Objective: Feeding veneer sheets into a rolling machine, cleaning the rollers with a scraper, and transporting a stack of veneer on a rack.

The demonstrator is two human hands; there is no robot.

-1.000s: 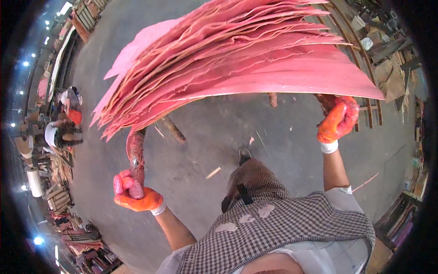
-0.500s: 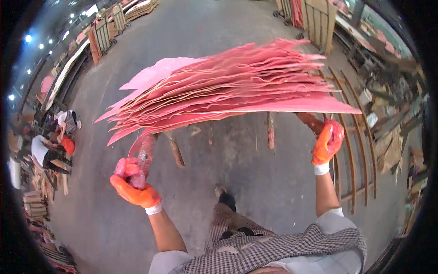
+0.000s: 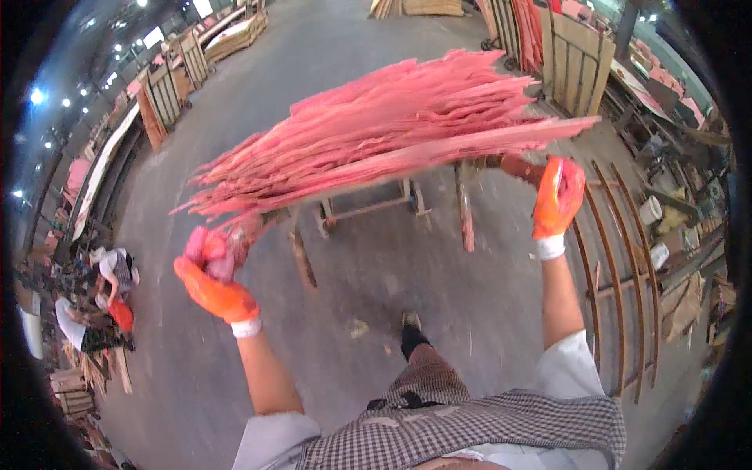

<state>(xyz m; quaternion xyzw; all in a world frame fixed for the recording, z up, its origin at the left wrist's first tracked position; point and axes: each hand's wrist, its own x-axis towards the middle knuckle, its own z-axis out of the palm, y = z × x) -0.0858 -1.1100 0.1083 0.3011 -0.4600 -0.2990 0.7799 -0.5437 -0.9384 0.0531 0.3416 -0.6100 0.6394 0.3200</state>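
Nearest: checked grey-and-white apron over white sleeves, one dark shoe on the grey concrete floor.

Left hand, orange glove with white cuff: fingers curled shut around the drooping pink end of the sheet stack, at the stack's lower left corner.

Right hand, orange glove with white cuff: raised higher than the left, fingers wrapped on the right end of the stack; the grip looks closed, though the stack's edge hides the fingertips.

Stack of thin pink veneer sheets: many ragged layers, held in the air between both hands, slanting from lower left up to upper right, ends frayed and blurred.

Beneath the stack: low metal trolley frame standing on the floor, with reddish wooden slats beside it.

Right side: curved rusty metal rails along the floor; beyond them a white bucket among clutter too small to tell.

Left side, lower: people crouching in white and red clothing among wood scraps, well apart from the hands.

Far left: wooden pallet crates in a row, long pale boards along the wall.

Far top right: upright wooden frames with more pink sheets stored behind. Far top: flat stacks of boards. Ceiling lamps glow blue-white at upper left.
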